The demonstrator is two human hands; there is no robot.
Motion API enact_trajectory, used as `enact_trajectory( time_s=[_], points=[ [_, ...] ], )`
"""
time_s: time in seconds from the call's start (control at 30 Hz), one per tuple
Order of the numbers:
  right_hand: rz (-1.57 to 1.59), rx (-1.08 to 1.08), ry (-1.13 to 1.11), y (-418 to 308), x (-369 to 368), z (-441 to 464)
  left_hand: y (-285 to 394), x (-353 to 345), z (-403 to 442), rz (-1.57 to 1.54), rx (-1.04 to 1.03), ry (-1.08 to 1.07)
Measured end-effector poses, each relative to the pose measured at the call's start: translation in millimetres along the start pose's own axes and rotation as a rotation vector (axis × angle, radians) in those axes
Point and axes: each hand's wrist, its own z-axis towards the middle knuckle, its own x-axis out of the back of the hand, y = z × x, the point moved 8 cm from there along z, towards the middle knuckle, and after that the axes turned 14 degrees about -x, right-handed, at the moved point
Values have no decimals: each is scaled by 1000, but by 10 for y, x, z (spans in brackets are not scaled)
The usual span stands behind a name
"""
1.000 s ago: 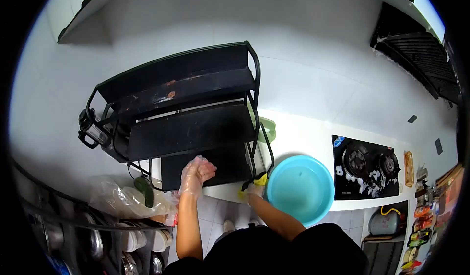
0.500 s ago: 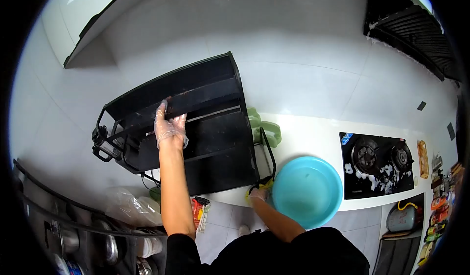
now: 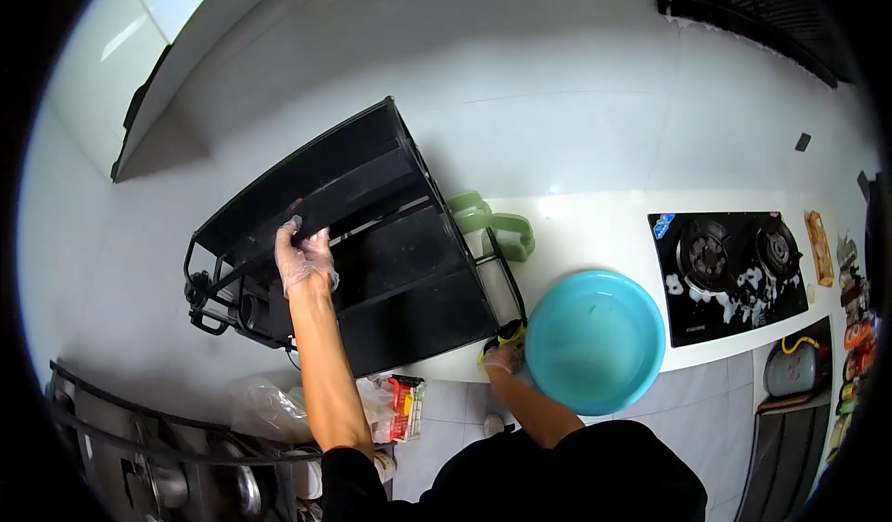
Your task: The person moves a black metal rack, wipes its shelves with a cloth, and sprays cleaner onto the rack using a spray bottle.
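Note:
A black multi-tier rack (image 3: 409, 280) stands on the white counter, turned at an angle. My left hand (image 3: 307, 260), in a clear plastic glove, is closed on the front edge of an upper shelf of the rack. Also gloved, my right hand (image 3: 505, 356) is at the rack's lower right corner, around a yellow and black cloth (image 3: 507, 334). Right beside it is a light blue basin (image 3: 596, 343) of water. Green containers (image 3: 509, 236) lie behind the rack's right side.
A black gas stove (image 3: 729, 276) with white foam on it is at the right. A range hood (image 3: 753, 11) hangs above. Lower left are a plastic bag (image 3: 269, 409), a red package (image 3: 405, 407) and a dark shelf of pots (image 3: 167, 485). A gas cylinder (image 3: 790, 370) sits below the counter.
My left hand has moved up from the lower shelf and taken hold of the upper shelf's edge. In the view, the rack appears more steeply angled. My right hand stays by the rack's corner.

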Motion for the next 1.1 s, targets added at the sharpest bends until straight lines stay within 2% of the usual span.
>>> enact_trajectory(
  time_s=[0.13,0.23,0.3,0.33,0.43,0.47,0.57,0.6,0.7,0.8,0.9,0.93,1.1],
  points=[
    [-37,-33,22,-35,65,-46,-60,-6,50,14,14,20],
    [115,-81,-64,-79,14,13,-60,-47,61,47,-5,-5],
    [124,8,-45,-119,79,-54,-41,-61,29,66,-31,-11],
    [131,56,-33,-168,170,-106,-57,-92,62,66,-12,-106],
    [335,42,85,-221,517,-420,-45,-66,59,105,-43,-92],
    [239,21,30,-216,376,-387,-46,-95,20,90,-34,-103],
    [326,117,4,-271,496,-628,-58,-142,-166,44,-1,-126],
    [337,132,-76,-283,541,-705,-97,-151,-247,16,67,-185],
    [164,280,72,-419,409,-682,-241,-35,-437,73,64,-144],
    [316,265,-1,-553,897,-1059,-408,56,-604,120,113,-206],
    [495,551,-37,-753,1279,-1383,-528,80,-835,142,171,-292],
    [576,576,-64,-796,1377,-1450,-551,141,-858,155,175,-270],
    [591,662,-14,-850,1359,-1332,-499,343,-968,201,143,-181]
  ],
)
